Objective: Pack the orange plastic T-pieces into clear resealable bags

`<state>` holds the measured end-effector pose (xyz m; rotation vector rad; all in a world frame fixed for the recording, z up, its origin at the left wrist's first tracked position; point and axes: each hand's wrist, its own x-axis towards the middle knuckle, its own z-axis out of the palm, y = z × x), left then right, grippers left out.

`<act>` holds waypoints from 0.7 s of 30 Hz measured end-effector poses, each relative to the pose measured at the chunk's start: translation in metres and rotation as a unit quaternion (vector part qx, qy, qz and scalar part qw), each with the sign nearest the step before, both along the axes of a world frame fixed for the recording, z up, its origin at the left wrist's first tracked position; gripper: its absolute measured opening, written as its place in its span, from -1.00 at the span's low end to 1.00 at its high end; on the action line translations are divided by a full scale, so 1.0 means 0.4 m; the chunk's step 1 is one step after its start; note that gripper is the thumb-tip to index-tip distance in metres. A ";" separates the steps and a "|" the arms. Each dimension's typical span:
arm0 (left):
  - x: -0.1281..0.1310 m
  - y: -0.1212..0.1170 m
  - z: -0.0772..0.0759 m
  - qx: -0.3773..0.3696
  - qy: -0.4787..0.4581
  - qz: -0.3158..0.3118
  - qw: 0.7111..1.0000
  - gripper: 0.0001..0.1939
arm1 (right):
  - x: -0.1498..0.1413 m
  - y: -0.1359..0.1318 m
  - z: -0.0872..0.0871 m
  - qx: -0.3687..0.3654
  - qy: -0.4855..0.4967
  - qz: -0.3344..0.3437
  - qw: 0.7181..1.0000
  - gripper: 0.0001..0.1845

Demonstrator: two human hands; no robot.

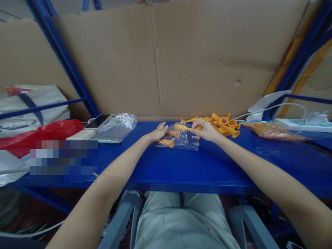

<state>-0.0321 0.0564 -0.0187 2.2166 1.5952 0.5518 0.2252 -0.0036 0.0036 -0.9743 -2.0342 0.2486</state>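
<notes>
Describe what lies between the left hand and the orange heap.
A clear plastic bag, orange pieces in or on it, then the right hand, holding an orange piece, in the head view.

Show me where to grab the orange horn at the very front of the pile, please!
Try pinching the orange horn by its wide, flared end, coming from the front with your right hand. That end pokes out toward you, while its thinner stem runs back among the other horns, so grabbing there might tug them too.

Creased pale grey-green clothing (185, 226), 2 loose trouser legs (164, 204), 2 bare forearms (114, 173), 2 bare hands (157, 132)
</notes>
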 end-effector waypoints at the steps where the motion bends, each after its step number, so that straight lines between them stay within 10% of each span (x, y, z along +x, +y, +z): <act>1: 0.001 -0.001 -0.001 -0.001 -0.004 -0.004 1.000 -0.32 | 0.000 0.000 0.000 0.001 -0.010 0.000 1.000 -0.79; 12: 0.019 -0.017 0.007 -0.015 0.046 -0.028 0.998 -0.24 | -0.022 -0.015 -0.015 0.028 -0.196 -0.152 0.968 -0.90; 21: 0.027 -0.024 0.012 -0.005 0.068 -0.025 0.997 -0.28 | 0.001 0.027 -0.056 -0.047 -0.071 -0.158 0.984 -0.73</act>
